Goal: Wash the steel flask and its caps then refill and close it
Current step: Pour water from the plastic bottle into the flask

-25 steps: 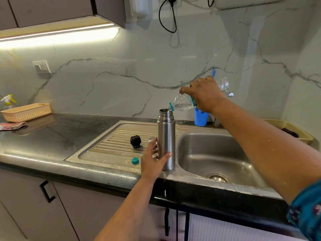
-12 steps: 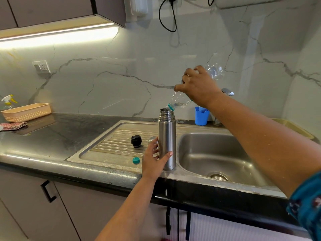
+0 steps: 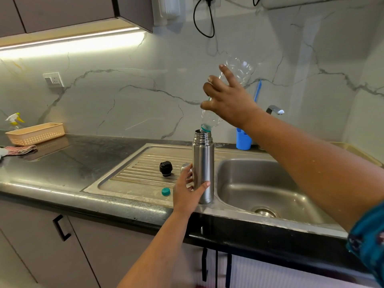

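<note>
Standing on: the steel flask is upright and uncapped on the steel drainboard, at the near edge of the sink basin.
Surface: a dark stone counter runs left of the drainboard, with a peach basket and a folded cloth at its far left.
Room: a marble-veined wall behind, a lit strip under the upper cabinet, a switch plate, a tap and a blue holder behind the basin.
Left hand: wrapped around the flask's lower body, thumb across its front.
Right hand: holds a clear plastic bottle tipped steeply down, some fingers lifted off it; the bottle's mouth sits at the flask's open neck.
Loose caps: a black stopper on the drainboard ribs, a small teal cap just left of the left hand, and a steel cap mostly hidden behind the left fingers.
</note>
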Demonstrator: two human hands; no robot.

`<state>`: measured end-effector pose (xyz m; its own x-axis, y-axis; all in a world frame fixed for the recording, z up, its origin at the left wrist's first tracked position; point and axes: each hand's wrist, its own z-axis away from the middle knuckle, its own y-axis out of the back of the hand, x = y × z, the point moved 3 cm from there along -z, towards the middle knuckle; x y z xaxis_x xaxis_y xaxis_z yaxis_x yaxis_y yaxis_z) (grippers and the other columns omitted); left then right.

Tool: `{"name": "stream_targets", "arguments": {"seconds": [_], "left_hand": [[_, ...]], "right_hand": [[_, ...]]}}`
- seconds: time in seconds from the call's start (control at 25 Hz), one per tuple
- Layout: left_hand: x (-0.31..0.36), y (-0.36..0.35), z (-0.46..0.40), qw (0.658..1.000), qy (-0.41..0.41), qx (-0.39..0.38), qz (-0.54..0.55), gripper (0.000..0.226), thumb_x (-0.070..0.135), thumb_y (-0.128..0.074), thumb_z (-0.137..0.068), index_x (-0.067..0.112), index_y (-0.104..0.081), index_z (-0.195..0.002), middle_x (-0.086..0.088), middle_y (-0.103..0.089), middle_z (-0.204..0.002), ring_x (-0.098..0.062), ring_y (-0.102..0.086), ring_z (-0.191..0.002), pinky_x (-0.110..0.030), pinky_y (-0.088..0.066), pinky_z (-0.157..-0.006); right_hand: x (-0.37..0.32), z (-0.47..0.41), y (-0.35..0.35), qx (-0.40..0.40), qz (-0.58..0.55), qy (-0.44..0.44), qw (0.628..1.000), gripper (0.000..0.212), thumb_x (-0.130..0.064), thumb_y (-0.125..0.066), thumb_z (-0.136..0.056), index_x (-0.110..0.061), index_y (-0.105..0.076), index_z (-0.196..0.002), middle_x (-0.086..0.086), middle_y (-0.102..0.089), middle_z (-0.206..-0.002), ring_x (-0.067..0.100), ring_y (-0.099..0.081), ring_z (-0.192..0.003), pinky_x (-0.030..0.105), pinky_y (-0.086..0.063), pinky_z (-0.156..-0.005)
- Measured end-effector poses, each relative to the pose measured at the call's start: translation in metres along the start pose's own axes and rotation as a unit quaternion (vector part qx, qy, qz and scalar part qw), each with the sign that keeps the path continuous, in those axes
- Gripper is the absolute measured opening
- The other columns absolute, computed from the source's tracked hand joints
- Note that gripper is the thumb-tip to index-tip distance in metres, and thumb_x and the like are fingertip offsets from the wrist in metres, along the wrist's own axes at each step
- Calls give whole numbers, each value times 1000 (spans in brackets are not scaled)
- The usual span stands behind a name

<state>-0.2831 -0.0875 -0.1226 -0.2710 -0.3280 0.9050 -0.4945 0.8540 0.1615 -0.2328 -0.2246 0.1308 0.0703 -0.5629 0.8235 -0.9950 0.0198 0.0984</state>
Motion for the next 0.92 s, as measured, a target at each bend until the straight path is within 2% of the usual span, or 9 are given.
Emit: {"name": "stream_targets", "arguments": {"seconds": [0.2, 0.36, 0.44, 0.56, 0.64, 0.76, 0.84, 0.88, 0.92], "left_hand": [[2, 1, 2, 1000, 1, 1, -1, 73, 29, -88, -73, 57, -43, -124, 26, -57, -110, 4, -58, -105, -22, -53, -87], [4, 1, 2, 1000, -6, 3, -9, 74, 30, -87, -73, 64, -40, -119, 25, -57, -111, 4, -58, -104, -21, -53, -84], [5, 1, 2, 1000, -7, 3, -4, 73, 31, -87, -73, 61, -41, -121, 23, -58, -112, 3, -59, -106, -23, -54, -86], [5, 1, 3, 1000, -3, 1, -1, 73, 31, -88, -72, 59, -43, -122, 23, -58, -112, 2, -59, -106, -25, -55, -88], [4, 1, 3, 1000, -1, -1, 3, 73, 30, -88, -72, 60, -43, -121, 22, -58, -113, 1, -60, -106, -25, -55, -88], [3, 1, 3, 1000, -2, 4, 5, 74, 30, -88, -72, 54, -44, -127, 22, -58, -113, 0, -60, -107, -27, -55, -89], [4, 0, 3, 1000, 1, -1, 2, 72, 31, -88, -73, 52, -45, -127, 25, -57, -112, -1, -60, -108, -27, -55, -90], [4, 0, 3, 1000, 2, -8, -2, 72, 32, -87, -73, 51, -44, -128, 26, -56, -111, -1, -59, -108, -27, -54, -91], [5, 0, 5, 1000, 3, -14, -4, 73, 33, -87, -74, 48, -44, -131, 27, -55, -113, -1, -58, -109, -27, -53, -91]], "right_hand": [[2, -5, 5, 22, -17, -16, 999, 38, -17, -78, -74, -30, -64, -106, 9, -53, -114, 32, -45, -126, 59, -20, -112], [7, -4, 4, 31, -24, -35, 999, 34, -16, -76, -76, -30, -65, -105, 10, -55, -114, 34, -45, -127, 60, -19, -111], [6, -3, 3, 16, -36, -32, 999, 37, -15, -77, -75, -29, -65, -107, 11, -54, -114, 35, -45, -128, 61, -18, -111], [6, 3, 1, -20, -51, -77, 995, 38, -14, -76, -75, -28, -65, -109, 12, -54, -114, 36, -45, -125, 62, -18, -110], [4, 8, 2, -89, -75, -121, 986, 42, -13, -75, -76, -30, -64, -113, 11, -52, -115, 36, -43, -122, 62, -22, -110], [-3, 29, 1, -236, -150, -233, 931, 52, -14, -67, -82, -38, -54, -126, 9, -45, -124, 35, -32, -126, 57, -23, -108], [-15, 55, 3, -284, -197, -303, 888, 60, -13, -65, -80, -38, -46, -131, 9, -43, -126, 36, -33, -123, 53, -30, -103], [-23, 70, 4, -296, -242, -344, 857, 64, -15, -67, -78, -37, -43, -132, 9, -43, -126, 36, -34, -122, 51, -33, -100], [-33, 86, 5, -300, -311, -396, 810, 69, -19, -72, -75, -36, -40, -133, 9, -43, -127, 36, -36, -121, 50, -36, -98]]}}
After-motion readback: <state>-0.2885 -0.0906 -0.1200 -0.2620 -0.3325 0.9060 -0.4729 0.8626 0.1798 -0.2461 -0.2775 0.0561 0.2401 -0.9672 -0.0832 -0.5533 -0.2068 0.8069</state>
